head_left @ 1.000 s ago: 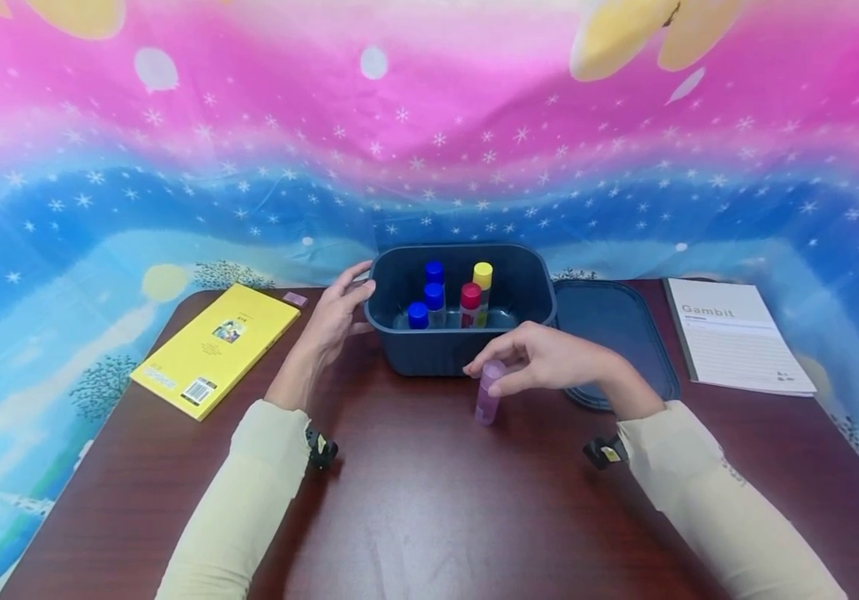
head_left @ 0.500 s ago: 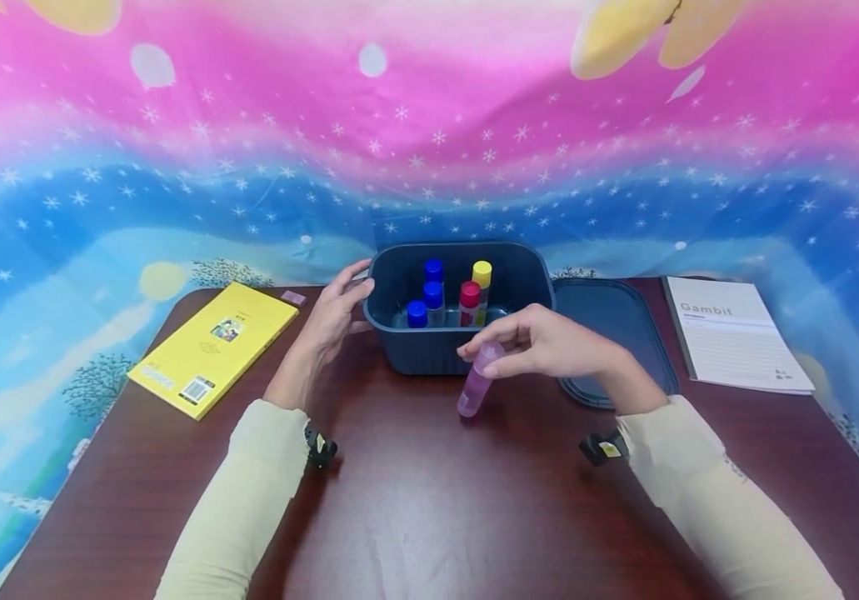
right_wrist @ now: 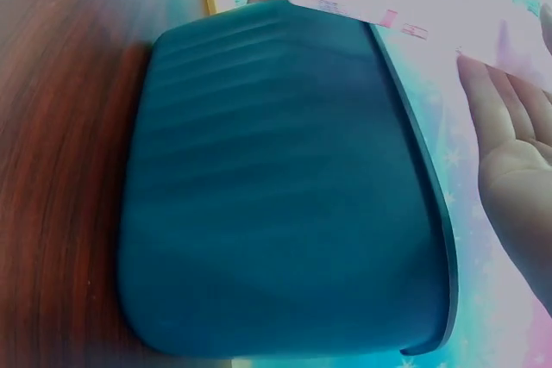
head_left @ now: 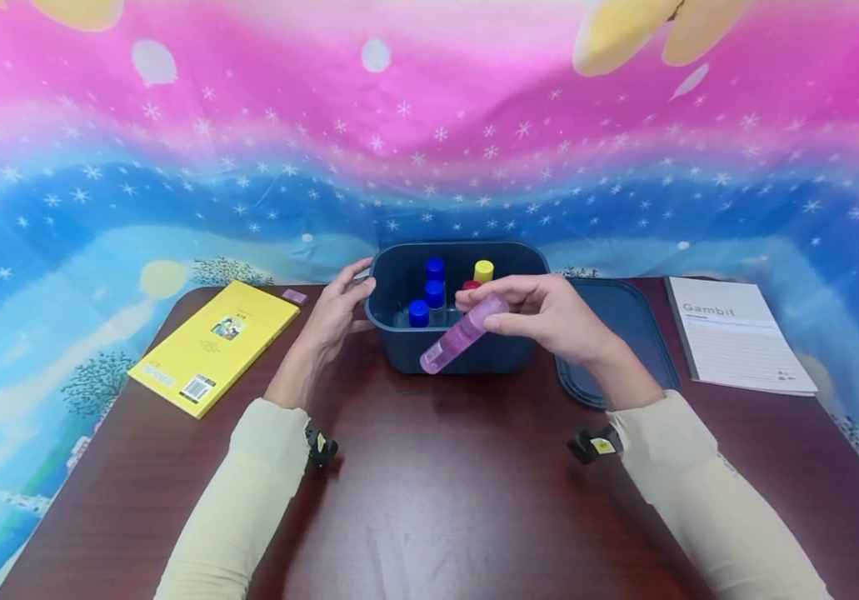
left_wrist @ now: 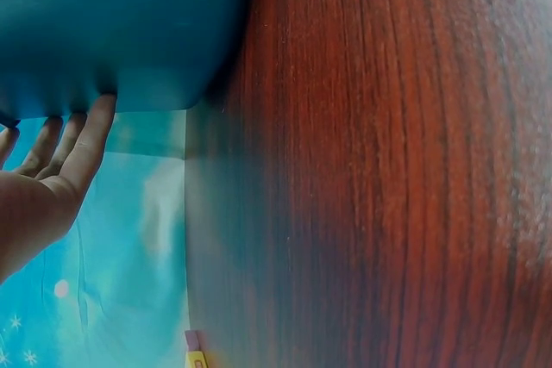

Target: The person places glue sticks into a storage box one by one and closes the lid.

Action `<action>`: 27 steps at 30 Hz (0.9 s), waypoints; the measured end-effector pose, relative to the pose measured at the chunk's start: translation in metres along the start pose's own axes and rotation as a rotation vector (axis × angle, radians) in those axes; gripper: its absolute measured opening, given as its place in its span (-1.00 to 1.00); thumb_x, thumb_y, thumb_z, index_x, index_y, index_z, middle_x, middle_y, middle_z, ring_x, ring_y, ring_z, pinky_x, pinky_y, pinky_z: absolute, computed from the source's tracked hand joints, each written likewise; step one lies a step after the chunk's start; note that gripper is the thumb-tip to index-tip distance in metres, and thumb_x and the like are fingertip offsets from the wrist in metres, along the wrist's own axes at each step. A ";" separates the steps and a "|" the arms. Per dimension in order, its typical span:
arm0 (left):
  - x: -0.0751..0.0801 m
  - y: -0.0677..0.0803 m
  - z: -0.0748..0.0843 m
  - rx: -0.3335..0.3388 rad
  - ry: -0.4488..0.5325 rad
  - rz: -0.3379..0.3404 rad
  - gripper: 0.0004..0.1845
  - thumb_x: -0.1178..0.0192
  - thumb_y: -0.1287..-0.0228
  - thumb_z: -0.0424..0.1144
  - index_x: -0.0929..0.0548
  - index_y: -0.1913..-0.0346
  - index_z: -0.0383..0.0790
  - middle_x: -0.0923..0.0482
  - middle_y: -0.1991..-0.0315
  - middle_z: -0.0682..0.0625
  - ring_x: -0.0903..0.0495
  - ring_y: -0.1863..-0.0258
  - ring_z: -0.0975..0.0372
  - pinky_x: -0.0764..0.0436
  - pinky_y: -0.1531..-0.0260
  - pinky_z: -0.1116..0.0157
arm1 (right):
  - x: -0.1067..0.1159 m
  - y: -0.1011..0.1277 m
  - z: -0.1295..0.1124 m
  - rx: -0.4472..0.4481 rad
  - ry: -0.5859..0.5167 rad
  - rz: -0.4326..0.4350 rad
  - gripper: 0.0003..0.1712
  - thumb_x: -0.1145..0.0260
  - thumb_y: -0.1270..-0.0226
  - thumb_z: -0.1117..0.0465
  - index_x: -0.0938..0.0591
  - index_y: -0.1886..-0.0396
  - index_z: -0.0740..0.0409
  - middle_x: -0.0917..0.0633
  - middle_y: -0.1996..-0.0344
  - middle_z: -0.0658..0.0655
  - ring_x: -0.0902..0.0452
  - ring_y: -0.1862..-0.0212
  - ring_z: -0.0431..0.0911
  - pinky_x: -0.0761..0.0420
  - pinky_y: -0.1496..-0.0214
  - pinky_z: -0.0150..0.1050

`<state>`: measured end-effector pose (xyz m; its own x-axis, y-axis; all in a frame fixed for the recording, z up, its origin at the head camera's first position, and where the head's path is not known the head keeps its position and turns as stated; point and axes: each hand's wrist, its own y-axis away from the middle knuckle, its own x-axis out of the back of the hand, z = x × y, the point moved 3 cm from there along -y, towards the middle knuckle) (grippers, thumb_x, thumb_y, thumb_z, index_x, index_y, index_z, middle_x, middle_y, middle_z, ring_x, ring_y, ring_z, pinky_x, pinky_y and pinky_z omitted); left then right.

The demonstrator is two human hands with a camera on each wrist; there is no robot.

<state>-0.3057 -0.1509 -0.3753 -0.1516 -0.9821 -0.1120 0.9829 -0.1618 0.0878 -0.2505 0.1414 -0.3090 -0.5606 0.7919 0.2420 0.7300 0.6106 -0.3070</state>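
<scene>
A: How will the pink bottle [head_left: 462, 335] handle?

B: It looks a small, light plastic bottle, stiff enough and smooth, so it can slip. I would hold it near the cap end, where the right hand [head_left: 549, 315] has it now.

A: And the grip?

B: The thumb and fingers of the right hand are curled round the upper end and pinch it. The bottle is tilted in the air, its bottom pointing down-left, in front of the near wall of the dark blue bin [head_left: 513, 260] and above the tabletop [head_left: 429, 483].

A: The left hand [head_left: 335, 312]?

B: It rests with almost straight fingers against the left wall of the bin, holding nothing. The wrist view is blurred, so how firmly it presses I cannot tell. Inside the bin stand capped bottles [head_left: 435, 294].
</scene>
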 end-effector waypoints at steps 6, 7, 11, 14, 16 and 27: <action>0.000 0.002 0.002 -0.001 -0.011 0.012 -0.44 -0.01 -0.61 -0.14 -0.23 -0.58 -0.02 -0.29 -0.47 -0.17 -0.44 -0.34 -0.05 -0.51 -0.19 -0.15 | 0.001 -0.006 -0.002 0.085 -0.095 0.080 -0.63 -0.31 -0.43 0.41 -0.66 -0.20 0.26 -0.69 -0.15 0.19 -0.61 -0.21 0.08 -0.64 -0.13 -0.10; 0.000 0.001 0.002 0.001 -0.013 0.013 -0.44 -0.01 -0.61 -0.14 -0.23 -0.58 -0.02 -0.29 -0.46 -0.17 -0.45 -0.33 -0.05 -0.51 -0.19 -0.15 | 0.001 -0.007 -0.002 0.099 -0.128 0.086 -0.64 -0.30 -0.43 0.42 -0.66 -0.19 0.26 -0.69 -0.15 0.19 -0.61 -0.21 0.08 -0.63 -0.15 -0.10; -0.001 0.001 0.001 0.006 -0.006 0.015 -0.44 -0.01 -0.61 -0.15 -0.23 -0.58 -0.02 -0.30 -0.45 -0.19 -0.45 -0.32 -0.08 -0.49 -0.20 -0.16 | 0.002 -0.008 -0.003 0.153 -0.260 0.107 -0.66 -0.27 -0.42 0.48 -0.68 -0.15 0.31 -0.70 -0.14 0.22 -0.61 -0.21 0.12 -0.58 -0.21 -0.10; -0.002 0.000 0.001 0.006 0.010 0.012 -0.45 -0.01 -0.61 -0.17 -0.25 -0.57 -0.04 -0.31 -0.44 -0.20 -0.44 -0.32 -0.10 -0.47 -0.21 -0.20 | 0.004 -0.009 -0.005 0.176 -0.306 0.141 -0.67 -0.28 -0.42 0.47 -0.68 -0.14 0.33 -0.69 -0.14 0.24 -0.60 -0.23 0.13 -0.55 -0.24 -0.12; -0.002 0.000 0.001 0.007 0.018 0.009 -0.45 -0.01 -0.61 -0.17 -0.25 -0.57 -0.04 -0.31 -0.44 -0.21 -0.44 -0.33 -0.11 -0.45 -0.22 -0.21 | 0.006 -0.008 -0.007 0.175 -0.319 0.173 -0.67 -0.28 -0.43 0.46 -0.68 -0.14 0.33 -0.68 -0.15 0.24 -0.58 -0.25 0.12 -0.55 -0.25 -0.13; -0.001 -0.001 0.001 0.007 0.016 0.008 -0.46 0.00 -0.62 -0.15 -0.26 -0.56 -0.02 -0.31 -0.45 -0.19 -0.42 -0.35 -0.13 -0.47 -0.20 -0.20 | 0.011 -0.010 -0.006 0.101 -0.255 0.268 -0.65 -0.28 -0.42 0.47 -0.66 -0.17 0.36 -0.69 -0.14 0.22 -0.60 -0.22 0.12 -0.56 -0.23 -0.14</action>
<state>-0.3064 -0.1504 -0.3739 -0.1422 -0.9816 -0.1272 0.9833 -0.1548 0.0955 -0.2612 0.1442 -0.2974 -0.4436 0.8915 -0.0920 0.8288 0.3690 -0.4207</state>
